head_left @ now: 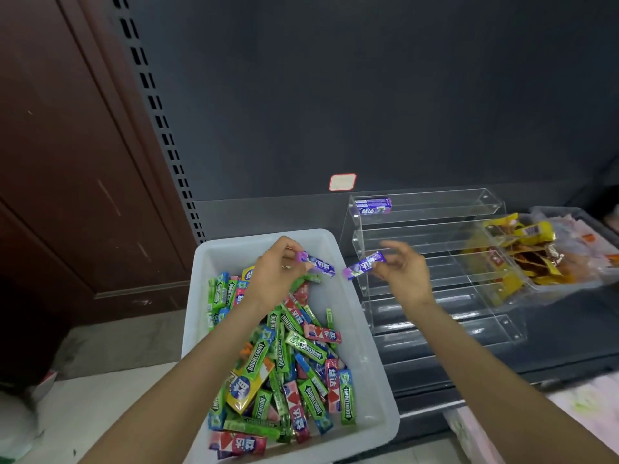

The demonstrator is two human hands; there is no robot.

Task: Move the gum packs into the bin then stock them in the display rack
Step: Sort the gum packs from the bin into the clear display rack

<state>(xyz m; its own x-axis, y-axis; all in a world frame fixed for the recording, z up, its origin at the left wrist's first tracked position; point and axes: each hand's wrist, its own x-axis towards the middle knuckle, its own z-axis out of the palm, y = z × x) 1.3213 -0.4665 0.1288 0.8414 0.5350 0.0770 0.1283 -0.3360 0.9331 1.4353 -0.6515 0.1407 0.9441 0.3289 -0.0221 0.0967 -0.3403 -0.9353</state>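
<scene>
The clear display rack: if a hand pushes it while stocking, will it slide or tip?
The clear display rack looks like thin acrylic, nearly empty, so probably light and apt to slide. Its wide stepped base suggests tipping is unlikely. It may scratch or crack.

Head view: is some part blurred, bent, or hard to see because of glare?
In the head view, the wide lens bends the slotted shelf post; bright streaks of glare lie on the clear rack; the lower right corner is smeared; the gum packs in the bin stay sharp, and so do both hands.

Mixed gum packs [288, 373] in white bin [368, 380]
</scene>
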